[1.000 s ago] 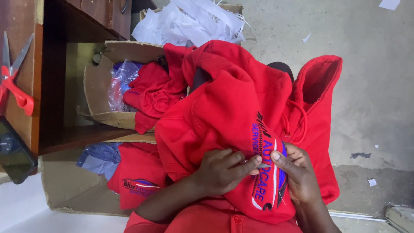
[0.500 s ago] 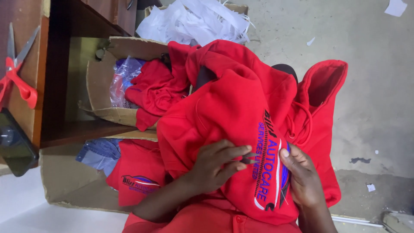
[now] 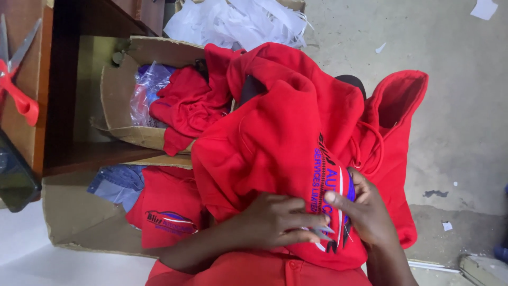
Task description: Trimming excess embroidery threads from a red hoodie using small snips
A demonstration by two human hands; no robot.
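Hoodie (image 3: 280, 137) in red fleece is lying bunched over the person's lap, beside a cardboard box (image 3: 114, 90) of more red garments. Since half a second ago the left hand (image 3: 275, 222) is reaching further across the stitched emblem (image 3: 330, 201), its fingers now meeting the right hand (image 3: 365, 212), and the emblem is showing less. Both hands are closing on the fabric at the emblem; a small pale tool seems to be sitting between the fingertips, though the view is too blurred to confirm. The garment's long axis is running from the lap up and away, with the open hood (image 3: 397, 100) pointing toward the upper right over the concrete floor (image 3: 455, 132). A red drawstring (image 3: 373, 148) is looping below the hood. Scissors (image 3: 18, 79) with red handles are resting on the wooden desk (image 3: 32, 143) at left.
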